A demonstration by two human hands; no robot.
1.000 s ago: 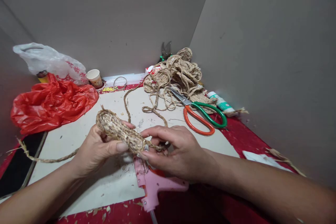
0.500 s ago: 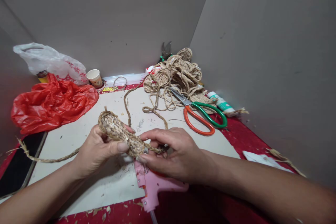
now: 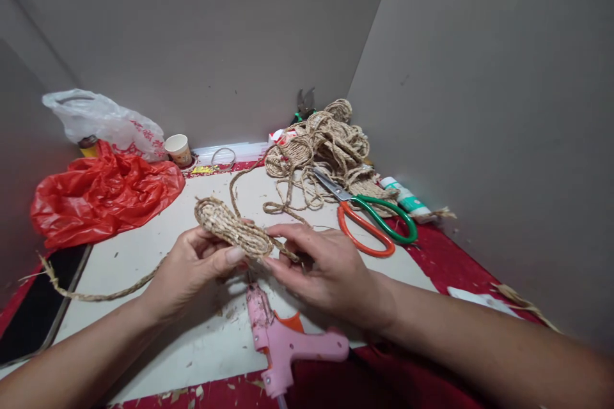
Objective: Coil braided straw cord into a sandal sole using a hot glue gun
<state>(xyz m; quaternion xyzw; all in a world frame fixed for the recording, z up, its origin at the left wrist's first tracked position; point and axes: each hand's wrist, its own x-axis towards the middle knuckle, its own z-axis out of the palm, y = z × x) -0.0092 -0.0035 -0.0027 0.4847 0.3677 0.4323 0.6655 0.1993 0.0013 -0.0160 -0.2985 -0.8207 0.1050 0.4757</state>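
My left hand [image 3: 192,268] grips the near left side of an oval coil of braided straw rope [image 3: 233,227], thumb on its edge. At the coil's right end, my right hand [image 3: 326,262] pinches the rope coming off it between thumb and fingers. A pink glue gun [image 3: 288,348] with an orange trigger lies just below the coil, its nozzle pointing up toward it. A loose rope end [image 3: 91,296] stretches out to the left of my left hand.
Scissors [image 3: 343,195] with green and orange handles lie beside a pile of straw rope [image 3: 336,140]. A red plastic bag [image 3: 108,195], a paper cup [image 3: 178,150] and a dark flat object [image 3: 41,307] are on the left. A green-white tube [image 3: 405,197] lies right.
The coil has risen slightly and turned to show its flatter, paler face. More of the glue gun shows beneath it. The whole view has shifted a little.
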